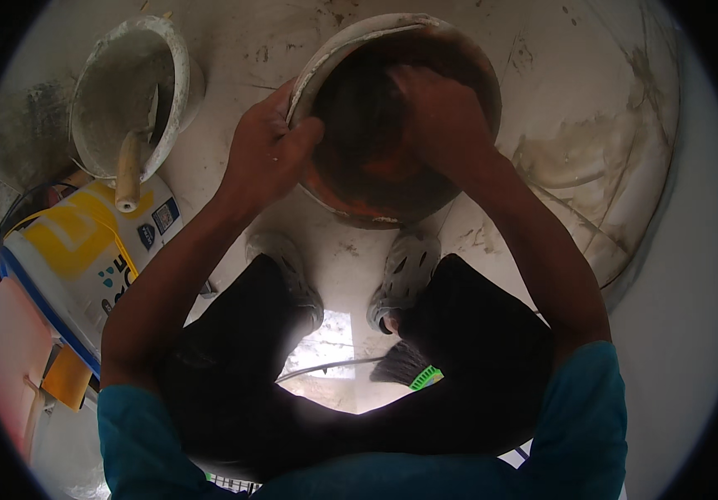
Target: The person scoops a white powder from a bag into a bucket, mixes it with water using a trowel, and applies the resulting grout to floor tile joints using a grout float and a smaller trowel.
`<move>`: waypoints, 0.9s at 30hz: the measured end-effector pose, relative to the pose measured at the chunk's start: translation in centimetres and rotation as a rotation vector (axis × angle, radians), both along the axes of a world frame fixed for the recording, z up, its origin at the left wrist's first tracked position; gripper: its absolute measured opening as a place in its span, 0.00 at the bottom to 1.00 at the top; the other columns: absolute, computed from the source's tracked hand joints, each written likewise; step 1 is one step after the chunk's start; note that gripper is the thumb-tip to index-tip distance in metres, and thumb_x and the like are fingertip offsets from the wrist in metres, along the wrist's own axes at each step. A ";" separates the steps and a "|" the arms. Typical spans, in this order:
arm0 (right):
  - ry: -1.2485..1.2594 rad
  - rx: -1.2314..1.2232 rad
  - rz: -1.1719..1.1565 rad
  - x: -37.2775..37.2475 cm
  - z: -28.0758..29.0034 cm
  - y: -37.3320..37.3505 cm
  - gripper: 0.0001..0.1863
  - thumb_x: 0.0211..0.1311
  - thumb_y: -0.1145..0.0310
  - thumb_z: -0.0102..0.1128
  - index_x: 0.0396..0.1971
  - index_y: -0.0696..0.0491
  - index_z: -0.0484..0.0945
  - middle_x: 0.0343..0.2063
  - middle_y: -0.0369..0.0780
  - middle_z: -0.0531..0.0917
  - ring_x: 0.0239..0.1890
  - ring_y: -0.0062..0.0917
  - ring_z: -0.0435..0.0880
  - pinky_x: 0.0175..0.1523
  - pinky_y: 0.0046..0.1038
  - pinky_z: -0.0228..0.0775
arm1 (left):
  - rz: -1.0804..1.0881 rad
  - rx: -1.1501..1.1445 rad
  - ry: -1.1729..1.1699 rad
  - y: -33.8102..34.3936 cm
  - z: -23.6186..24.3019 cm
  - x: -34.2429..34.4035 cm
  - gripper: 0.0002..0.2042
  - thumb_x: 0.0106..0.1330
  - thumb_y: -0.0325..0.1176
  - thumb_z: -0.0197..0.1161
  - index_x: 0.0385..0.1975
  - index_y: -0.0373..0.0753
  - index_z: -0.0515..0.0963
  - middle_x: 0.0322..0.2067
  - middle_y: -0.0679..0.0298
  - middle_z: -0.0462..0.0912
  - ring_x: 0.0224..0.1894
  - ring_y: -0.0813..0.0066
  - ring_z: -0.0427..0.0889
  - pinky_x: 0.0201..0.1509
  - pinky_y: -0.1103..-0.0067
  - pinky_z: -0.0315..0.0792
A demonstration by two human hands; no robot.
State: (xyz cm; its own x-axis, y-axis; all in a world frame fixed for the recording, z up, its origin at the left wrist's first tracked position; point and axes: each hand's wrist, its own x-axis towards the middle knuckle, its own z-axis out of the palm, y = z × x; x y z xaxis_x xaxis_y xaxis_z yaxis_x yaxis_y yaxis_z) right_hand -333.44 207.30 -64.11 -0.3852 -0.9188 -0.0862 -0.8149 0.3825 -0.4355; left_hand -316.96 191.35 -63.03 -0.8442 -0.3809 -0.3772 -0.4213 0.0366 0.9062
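A round bucket [477,62] with a pale, crusted rim is tilted toward me in front of my feet. Its inside is stained dark and reddish brown. My left hand [271,150] is closed on the left side of the rim, thumb over the edge. Inside the bucket is my right hand [442,117], its fingers curled down toward the dark inner side. Shadow hides the fingertips, and whatever they hold cannot be made out.
A second crusted bucket [182,79] stands at the far left, with a wooden-handled tool [128,171] leaning in it. Below it lies a yellow and white package [84,242]. A pale, stained sheet [584,158] covers the right. Between my legs is a dark-bristled brush [401,364].
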 end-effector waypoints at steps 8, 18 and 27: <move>0.164 -0.113 0.446 8.8 -0.4 4.7 0.16 0.55 0.62 0.60 0.42 0.53 0.77 0.34 0.43 0.81 0.39 0.37 0.83 0.43 0.37 0.78 | -0.150 -0.258 0.135 1.0 2.1 3.2 0.20 0.57 0.32 0.53 0.51 0.34 0.76 0.35 0.50 0.84 0.38 0.62 0.82 0.47 0.70 0.73; 0.155 -0.093 0.294 12.1 1.3 6.4 0.18 0.57 0.73 0.58 0.50 0.52 0.77 0.40 0.45 0.82 0.44 0.41 0.82 0.49 0.38 0.75 | -0.135 -0.284 0.082 2.3 5.2 10.2 0.24 0.58 0.32 0.54 0.57 0.32 0.72 0.41 0.57 0.82 0.42 0.72 0.78 0.51 0.75 0.71; 0.085 -0.090 0.129 11.9 0.0 5.6 0.20 0.62 0.75 0.54 0.55 0.51 0.74 0.43 0.45 0.82 0.42 0.42 0.82 0.46 0.40 0.76 | 0.041 -0.225 -0.028 3.1 3.2 13.0 0.28 0.59 0.34 0.56 0.61 0.31 0.67 0.46 0.54 0.81 0.47 0.70 0.77 0.55 0.75 0.69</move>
State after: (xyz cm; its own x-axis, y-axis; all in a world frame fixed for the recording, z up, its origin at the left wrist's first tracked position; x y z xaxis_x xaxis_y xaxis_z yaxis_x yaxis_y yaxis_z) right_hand -321.52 212.87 -64.08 -0.2661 -0.9636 0.0263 -0.8900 0.2352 -0.3906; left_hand -303.97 194.49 -59.79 -0.8166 -0.4920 -0.3018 -0.4513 0.2183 0.8653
